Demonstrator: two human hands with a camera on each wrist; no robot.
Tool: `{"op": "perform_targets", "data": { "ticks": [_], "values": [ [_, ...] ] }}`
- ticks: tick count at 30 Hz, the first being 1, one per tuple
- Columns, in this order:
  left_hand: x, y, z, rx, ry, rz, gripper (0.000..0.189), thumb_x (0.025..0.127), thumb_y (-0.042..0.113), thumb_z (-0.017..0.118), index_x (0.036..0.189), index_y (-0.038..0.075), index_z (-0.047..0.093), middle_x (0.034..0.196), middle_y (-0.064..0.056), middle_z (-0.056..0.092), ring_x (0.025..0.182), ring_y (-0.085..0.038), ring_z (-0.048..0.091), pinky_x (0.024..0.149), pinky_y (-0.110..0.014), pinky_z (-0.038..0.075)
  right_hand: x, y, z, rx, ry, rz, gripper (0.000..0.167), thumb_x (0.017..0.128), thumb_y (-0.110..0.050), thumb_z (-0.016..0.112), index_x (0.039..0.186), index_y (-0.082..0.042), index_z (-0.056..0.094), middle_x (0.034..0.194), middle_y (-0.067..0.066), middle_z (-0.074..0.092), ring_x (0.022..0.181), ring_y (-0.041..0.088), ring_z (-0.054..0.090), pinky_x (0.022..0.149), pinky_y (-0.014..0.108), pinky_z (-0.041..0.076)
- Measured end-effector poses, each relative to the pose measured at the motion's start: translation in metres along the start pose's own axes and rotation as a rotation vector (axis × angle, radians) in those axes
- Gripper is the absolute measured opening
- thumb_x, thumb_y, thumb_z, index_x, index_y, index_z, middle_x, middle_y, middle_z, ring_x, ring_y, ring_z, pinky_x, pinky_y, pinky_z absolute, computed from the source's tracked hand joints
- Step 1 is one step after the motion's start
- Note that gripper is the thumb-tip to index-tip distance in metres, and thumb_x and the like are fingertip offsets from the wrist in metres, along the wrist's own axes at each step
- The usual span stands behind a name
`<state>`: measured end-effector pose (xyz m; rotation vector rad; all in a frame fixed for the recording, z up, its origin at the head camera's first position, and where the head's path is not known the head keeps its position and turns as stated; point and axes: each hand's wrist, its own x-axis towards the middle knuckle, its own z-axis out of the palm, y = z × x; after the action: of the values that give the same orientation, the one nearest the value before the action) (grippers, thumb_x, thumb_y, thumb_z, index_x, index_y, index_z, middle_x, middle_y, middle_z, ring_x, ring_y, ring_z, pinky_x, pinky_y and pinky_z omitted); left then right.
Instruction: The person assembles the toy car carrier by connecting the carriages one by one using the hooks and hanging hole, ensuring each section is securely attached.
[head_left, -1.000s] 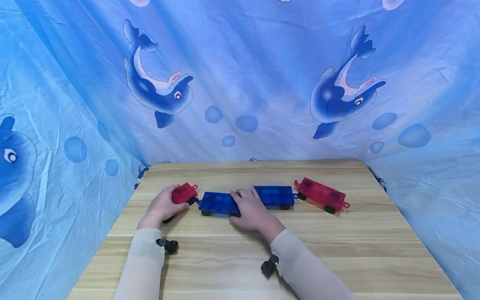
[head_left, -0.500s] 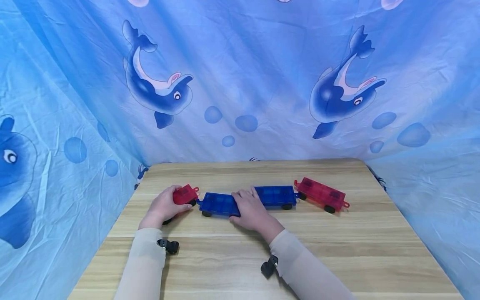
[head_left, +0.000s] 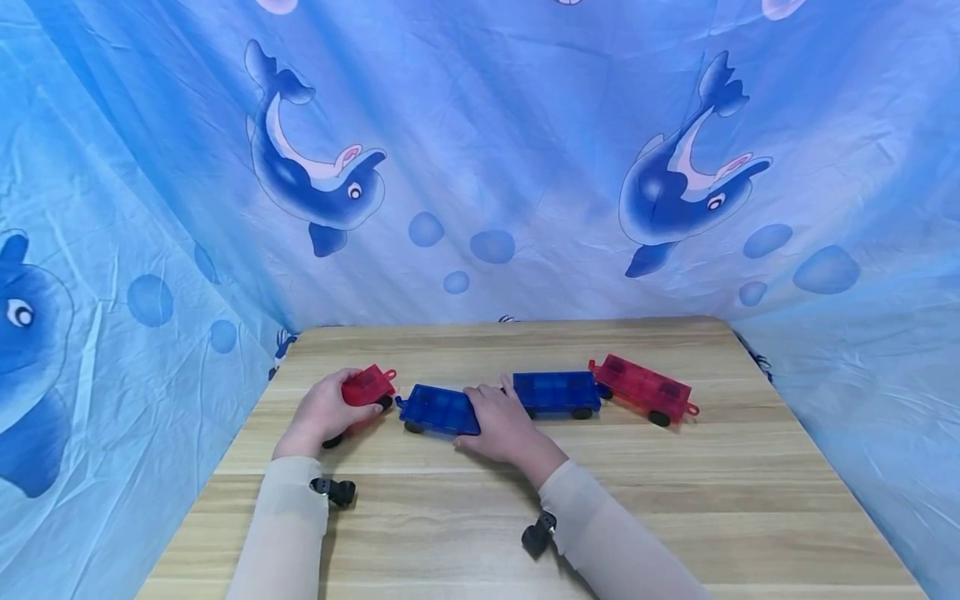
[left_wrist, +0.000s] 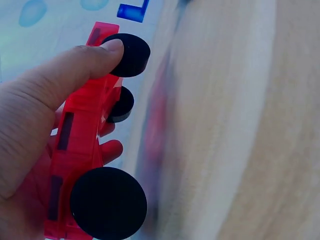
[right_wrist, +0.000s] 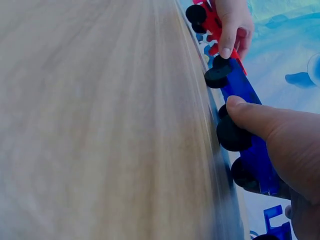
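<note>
On the pale wood-grain table, a row of four flat, translucent plastic wagons on small black wheels runs from 9 o'clock to 3 o'clock. The left hand curls round the leftmost red wagon; the wrist view shows the thumb pressed along its glossy edge by a round, matte black wheel, fingers behind the see-through body, so the wagon sits inside the grip with its free end poking out toward 3 o'clock. Just beyond that end lies the first blue wagon, a rectangular slab with a grid pattern. The right hand grips it at its right end: the thumb bears on the near edge above a wheel, and the fingers lie over the top. So this wagon reaches out from the hand toward 9 o'clock. At 3 o'clock of the hand is the second blue wagon, its right end meeting the far red wagon, which lies slightly slanted. A wrinkled blue cloth printed with dolphins and bubbles hangs behind, at 12 o'clock.
</note>
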<state>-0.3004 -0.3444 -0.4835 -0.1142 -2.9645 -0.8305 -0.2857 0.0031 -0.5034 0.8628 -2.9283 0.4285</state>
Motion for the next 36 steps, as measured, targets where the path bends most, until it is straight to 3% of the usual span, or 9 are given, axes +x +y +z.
{"op": "perform_targets", "data": {
  "ticks": [10, 19, 36],
  "values": [
    [0.001, 0.009, -0.005, -0.026, 0.016, 0.036, 0.087, 0.082, 0.052, 0.088, 0.149, 0.007, 0.053, 0.135, -0.019, 0.064, 0.116, -0.039, 0.064, 0.096, -0.058, 0.055, 0.004, 0.005, -0.001, 0.025, 0.113, 0.022, 0.090, 0.082, -0.063, 0.082, 0.150, -0.010, 0.056, 0.142, 0.006, 0.063, 0.136, 0.026, 0.055, 0.127, 0.050, 0.017],
    [0.000, 0.020, -0.009, -0.077, 0.014, 0.067, 0.084, 0.080, 0.048, 0.090, 0.148, 0.013, 0.055, 0.135, -0.016, 0.064, 0.114, -0.037, 0.064, 0.094, -0.055, 0.057, 0.003, 0.011, -0.008, 0.099, 0.180, 0.055, 0.091, 0.081, -0.060, 0.085, 0.153, -0.013, 0.052, 0.145, 0.006, 0.061, 0.136, 0.028, 0.055, 0.121, 0.052, 0.032],
    [-0.003, 0.035, -0.011, -0.096, -0.039, 0.093, 0.085, 0.081, 0.044, 0.091, 0.150, 0.011, 0.054, 0.139, -0.017, 0.062, 0.119, -0.039, 0.063, 0.095, -0.055, 0.057, 0.003, 0.019, -0.015, 0.217, 0.229, 0.078, 0.089, 0.079, -0.053, 0.090, 0.151, -0.015, 0.054, 0.141, 0.005, 0.063, 0.130, 0.028, 0.058, 0.115, 0.054, 0.039]
  ]
}}
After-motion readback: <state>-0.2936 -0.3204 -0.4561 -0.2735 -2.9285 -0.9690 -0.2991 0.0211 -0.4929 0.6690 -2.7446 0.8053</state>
